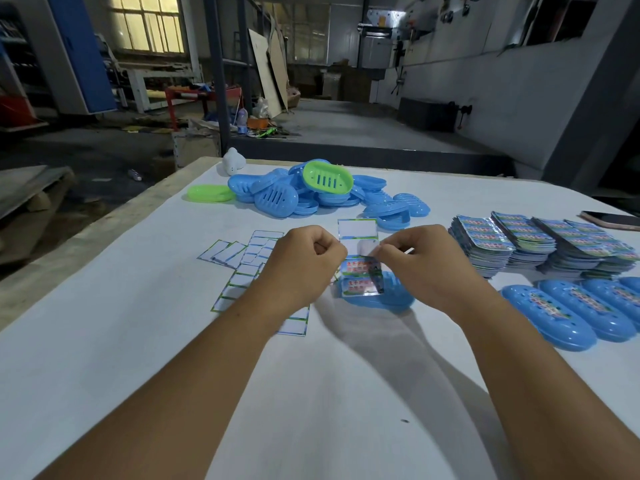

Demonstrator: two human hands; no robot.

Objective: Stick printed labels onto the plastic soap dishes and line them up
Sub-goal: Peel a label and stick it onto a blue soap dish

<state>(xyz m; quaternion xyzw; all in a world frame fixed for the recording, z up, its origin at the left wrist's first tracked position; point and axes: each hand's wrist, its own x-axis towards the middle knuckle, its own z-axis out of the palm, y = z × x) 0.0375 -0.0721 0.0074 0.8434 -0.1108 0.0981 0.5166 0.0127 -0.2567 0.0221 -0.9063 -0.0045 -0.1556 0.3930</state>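
Around me is a dim workshop with grey walls, a lit window (147, 24) at the far left, boards leaning against a post and a raised concrete floor beyond the counter (104, 341), whose white top fills the lower view. Both my bare forearms reach forward from the bottom edge and meet near the middle. At the far side lies a loose heap of blue soap dishes (311, 197) with a green dish (327, 177) tilted on top and another green one (211, 193) flat at its left. To the right stand stacks of printed labels (540, 242), with a phone (613, 220) behind them, and nearer me a row of labelled blue dishes (568, 315) lying side by side. Left of my hands, spent white backing sheets (247, 268) are scattered, overlapping. My left hand (304, 261) is a fist, knuckles up, its grip clamped on the left edge of a label strip (358, 271); my right hand (420, 258) has thumb and forefinger pinched together on a shiny label peeling up from that strip. The strip hangs just over a blue soap dish (384, 297) lying on the counter directly below my fingers; whether it touches the dish I cannot tell.
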